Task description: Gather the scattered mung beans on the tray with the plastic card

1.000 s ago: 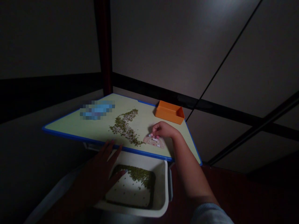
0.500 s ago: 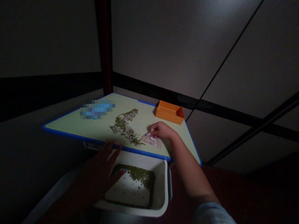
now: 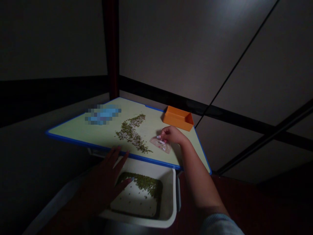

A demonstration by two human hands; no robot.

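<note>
A trail of small green beans [image 3: 132, 133] lies on a pale tabletop with a blue rim [image 3: 80, 141]. My right hand [image 3: 171, 134] pinches a clear pinkish half-round plastic piece [image 3: 160, 144] that rests on the tabletop just right of the beans. Below the table's near edge sits a white tray [image 3: 168, 202] with more green beans [image 3: 146, 183] heaped at its far side. My left hand [image 3: 107, 178] lies with fingers spread on the tray's left rim, fingertips near the beans inside.
An orange open box [image 3: 178, 118] stands at the table's far right corner. A blurred blue patch [image 3: 102, 114] lies at the far left of the tabletop. A dark post [image 3: 111, 49] rises behind the table. Surroundings are dim.
My right hand has tilted and drawn the plastic piece slightly back and up from the bean trail. The left hand has stayed on the tray.
</note>
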